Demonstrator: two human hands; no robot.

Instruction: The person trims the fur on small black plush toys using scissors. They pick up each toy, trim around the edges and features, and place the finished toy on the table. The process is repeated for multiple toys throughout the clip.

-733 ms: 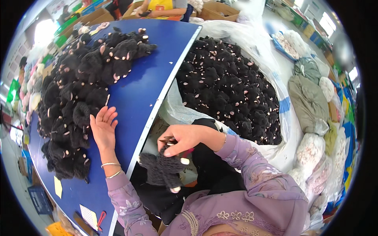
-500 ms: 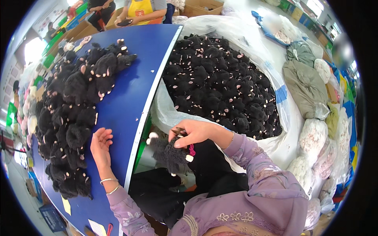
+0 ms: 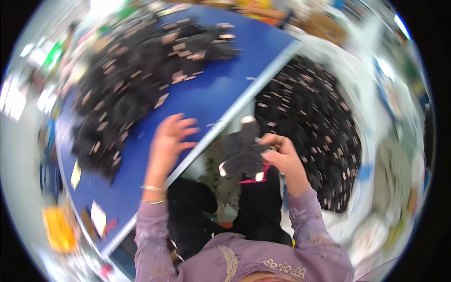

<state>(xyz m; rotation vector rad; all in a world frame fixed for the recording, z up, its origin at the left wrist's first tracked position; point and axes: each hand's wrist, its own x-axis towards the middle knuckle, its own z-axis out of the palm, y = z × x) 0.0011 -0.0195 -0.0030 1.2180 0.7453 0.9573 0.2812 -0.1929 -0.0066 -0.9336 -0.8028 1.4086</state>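
The step in hand looked like the handling of a single black plush toy (image 3: 242,150), taken on its own between two heaps of similar ones. It was in the air over the gap between the blue table (image 3: 206,94) and the dark trousers (image 3: 256,207), its pale tips pointing different ways. The right hand (image 3: 285,157) had it pinched at its right side between thumb and fingers. Blur hid whether that hand also gripped something small. A bright pink strip (image 3: 246,181) showed along the toy's lower edge, though what it belonged to could not be told.

The left hand (image 3: 170,137) was well apart from the right, its fingers spread and holding nothing. It appeared over the table near the edge; whether it touched the surface was unclear. Beyond it lay a table pile (image 3: 127,84) of black toys, while a larger floor heap (image 3: 310,127) sat to the right in a pale plastic sheet (image 3: 345,61).

The next move, as far as could be judged, called for a secure pinch on the soft body and a clear path past the table edge, with the free left hand ready to steady the toy or reach for another.
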